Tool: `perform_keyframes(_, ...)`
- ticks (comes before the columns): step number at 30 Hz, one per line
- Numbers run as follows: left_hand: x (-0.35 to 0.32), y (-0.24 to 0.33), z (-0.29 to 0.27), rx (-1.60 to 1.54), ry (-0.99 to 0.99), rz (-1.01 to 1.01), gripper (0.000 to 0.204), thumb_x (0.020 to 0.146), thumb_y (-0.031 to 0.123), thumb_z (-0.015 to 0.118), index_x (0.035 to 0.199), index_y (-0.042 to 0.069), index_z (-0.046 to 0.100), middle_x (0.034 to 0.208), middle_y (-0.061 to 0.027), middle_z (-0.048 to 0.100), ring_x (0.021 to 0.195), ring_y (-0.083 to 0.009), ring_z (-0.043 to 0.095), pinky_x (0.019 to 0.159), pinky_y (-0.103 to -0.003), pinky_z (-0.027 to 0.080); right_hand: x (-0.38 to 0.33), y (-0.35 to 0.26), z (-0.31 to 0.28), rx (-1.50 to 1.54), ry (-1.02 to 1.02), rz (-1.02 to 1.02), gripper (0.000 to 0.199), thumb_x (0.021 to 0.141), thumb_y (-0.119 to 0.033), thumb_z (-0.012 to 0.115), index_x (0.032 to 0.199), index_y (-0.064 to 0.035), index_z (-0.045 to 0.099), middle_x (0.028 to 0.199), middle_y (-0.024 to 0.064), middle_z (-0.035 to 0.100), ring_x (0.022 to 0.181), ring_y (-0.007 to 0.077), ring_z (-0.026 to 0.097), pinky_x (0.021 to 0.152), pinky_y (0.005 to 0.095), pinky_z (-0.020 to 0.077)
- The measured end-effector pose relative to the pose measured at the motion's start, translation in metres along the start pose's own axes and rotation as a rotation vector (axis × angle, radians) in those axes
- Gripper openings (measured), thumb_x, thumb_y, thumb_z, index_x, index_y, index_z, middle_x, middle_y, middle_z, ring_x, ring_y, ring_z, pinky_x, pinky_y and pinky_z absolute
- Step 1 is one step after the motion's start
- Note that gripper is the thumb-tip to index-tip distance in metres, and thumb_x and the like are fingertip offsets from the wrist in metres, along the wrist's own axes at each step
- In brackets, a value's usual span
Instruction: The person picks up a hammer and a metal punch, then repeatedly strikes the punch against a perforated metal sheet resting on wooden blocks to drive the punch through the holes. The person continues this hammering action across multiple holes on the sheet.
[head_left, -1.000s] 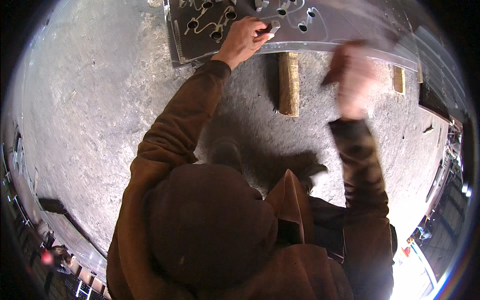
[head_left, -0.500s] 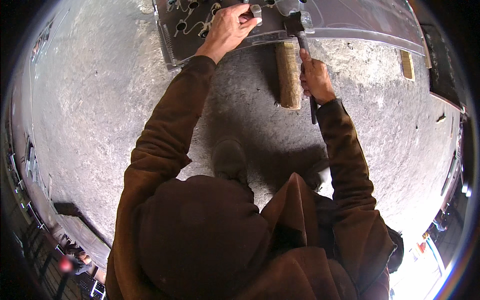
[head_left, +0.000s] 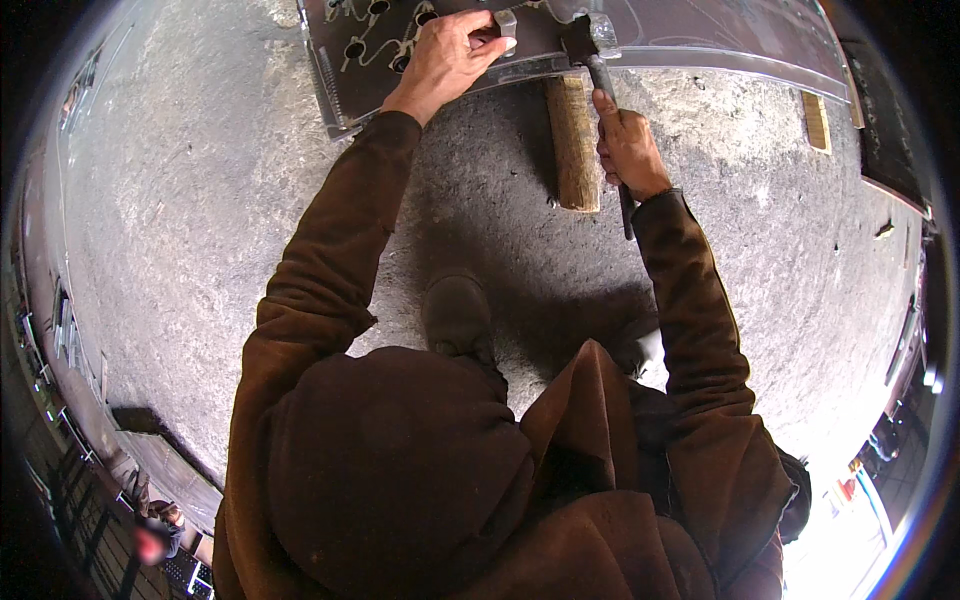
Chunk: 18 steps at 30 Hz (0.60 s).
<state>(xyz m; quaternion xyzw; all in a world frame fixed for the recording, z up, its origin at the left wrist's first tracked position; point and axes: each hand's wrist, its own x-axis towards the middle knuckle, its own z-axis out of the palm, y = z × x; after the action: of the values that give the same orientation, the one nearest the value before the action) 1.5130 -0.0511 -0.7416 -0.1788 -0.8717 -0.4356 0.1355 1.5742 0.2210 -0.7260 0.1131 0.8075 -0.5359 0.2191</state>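
My left hand [head_left: 447,62] pinches a small grey metal block [head_left: 507,32] between thumb and fingers, over the dark metal plate [head_left: 690,30]. In my right hand [head_left: 632,150] is a hammer [head_left: 597,75], held by its dark handle with the thumb along it. The hammer's dark head is over the plate's near edge, just right of the block; whether it touches the plate I cannot tell. Round holes [head_left: 355,48] and pale chalk-like lines mark the plate near my left hand.
A wooden beam [head_left: 573,150] sticks out from under the plate toward me. Another wood piece [head_left: 816,122] shows at the right. My boot [head_left: 456,312] stands on the rough grey concrete floor [head_left: 200,220]. Another person [head_left: 160,530] is small at the lower left.
The whole view has shifted slightly. My left thumb has moved a little along the metal block. The hammer stays close to the same spot by the plate's edge.
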Motion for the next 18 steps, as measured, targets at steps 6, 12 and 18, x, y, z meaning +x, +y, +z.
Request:
perform_keyframes(6,-0.001,0.001,0.004,-0.056,0.031,-0.013,0.025,0.091,0.026,0.076,0.101,0.004,0.071,0.091,-0.0095,0.074,0.082,-0.0241,0.075,0.073,-0.034,0.06,0.0,-0.001,-0.001,-0.013,0.002,-0.001,0.068,0.099,-0.064,0.051,0.064,-0.0062,0.047,0.054,0.0016,0.045,0.042,0.0133,0.046,0.035,0.0325,0.0396)
perform_keyframes(12,-0.008,0.006,0.007,-0.009,0.098,0.066,0.023,0.089,0.02,0.078,0.102,0.003,0.072,0.093,-0.0111,0.073,0.08,-0.0249,0.074,0.07,-0.035,0.059,-0.001,0.0,0.002,-0.101,0.041,-0.079,0.073,0.098,-0.067,0.05,0.068,-0.0006,0.053,0.055,0.0058,0.049,0.044,0.0157,0.05,0.04,0.0347,0.0428)
perform_keyframes(18,-0.011,0.012,0.01,-0.055,0.181,0.146,0.021,0.088,0.015,0.078,0.101,0.0,0.071,0.094,-0.012,0.072,0.081,-0.0296,0.072,0.071,-0.037,0.058,-0.032,-0.015,0.018,-0.093,0.083,-0.275,0.06,0.099,-0.061,0.054,0.078,-0.0045,0.052,0.059,-0.0023,0.044,0.046,0.0056,0.041,0.04,0.0253,0.0353)
